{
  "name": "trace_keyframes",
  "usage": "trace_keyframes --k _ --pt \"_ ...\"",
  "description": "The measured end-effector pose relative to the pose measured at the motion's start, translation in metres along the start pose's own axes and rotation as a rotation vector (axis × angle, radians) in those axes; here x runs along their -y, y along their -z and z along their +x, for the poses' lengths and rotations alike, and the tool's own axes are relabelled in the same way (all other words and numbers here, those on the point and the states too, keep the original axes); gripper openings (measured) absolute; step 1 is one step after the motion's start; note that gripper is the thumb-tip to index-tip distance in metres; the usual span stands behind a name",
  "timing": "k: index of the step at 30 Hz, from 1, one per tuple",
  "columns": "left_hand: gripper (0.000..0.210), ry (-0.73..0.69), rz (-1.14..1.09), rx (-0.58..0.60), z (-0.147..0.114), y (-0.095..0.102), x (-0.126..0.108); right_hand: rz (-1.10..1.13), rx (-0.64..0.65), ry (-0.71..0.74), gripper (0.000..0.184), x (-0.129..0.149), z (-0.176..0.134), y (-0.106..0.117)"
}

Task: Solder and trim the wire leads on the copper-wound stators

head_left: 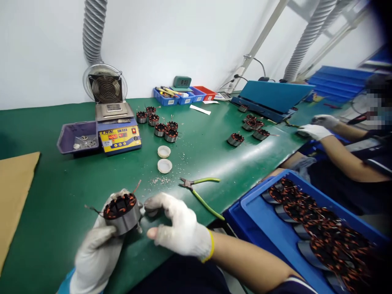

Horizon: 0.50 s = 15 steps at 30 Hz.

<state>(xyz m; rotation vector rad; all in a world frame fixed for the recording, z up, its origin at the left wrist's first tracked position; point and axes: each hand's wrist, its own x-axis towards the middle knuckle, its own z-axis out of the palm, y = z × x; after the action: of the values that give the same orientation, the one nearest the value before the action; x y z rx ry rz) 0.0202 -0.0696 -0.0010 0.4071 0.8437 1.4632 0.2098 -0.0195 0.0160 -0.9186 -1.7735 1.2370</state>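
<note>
My left hand (pixel 101 249), in a white glove, grips a motor stator (pixel 124 218), a steel ring with copper windings and loose wire ends sticking out on both sides. Close to its right side is my right hand (pixel 180 228), gloved, with thumb and fingers apart and nothing between them; a bare thumb tip shows. Beyond that hand, green-handled cutting pliers (pixel 191 185) lie spread on the green table (pixel 73 179). Wire clippings (pixel 161 180) and two small white round dishes (pixel 164 165) are just past the hands.
A solder pot (pixel 119 136) with a purple tray (pixel 78 141) stands at back left. More stators (pixel 161 130) sit mid-table. A blue bin (pixel 254 204) full of stators is at right. Cardboard (pixel 18 192) lies left. A co-worker's gloved hands (pixel 315 131) are at far right.
</note>
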Motion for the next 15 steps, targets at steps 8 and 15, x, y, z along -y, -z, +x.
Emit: trace_keyframes --k 8,15 --pt "0.071 -0.256 0.441 -0.062 0.011 -0.004 0.010 -0.059 0.038 0.035 0.062 0.014 0.005 -0.026" --pt "0.086 -0.233 0.584 0.158 0.009 -0.005 0.005 -0.193 0.160 -0.189 0.079 0.022 0.013 -0.014"
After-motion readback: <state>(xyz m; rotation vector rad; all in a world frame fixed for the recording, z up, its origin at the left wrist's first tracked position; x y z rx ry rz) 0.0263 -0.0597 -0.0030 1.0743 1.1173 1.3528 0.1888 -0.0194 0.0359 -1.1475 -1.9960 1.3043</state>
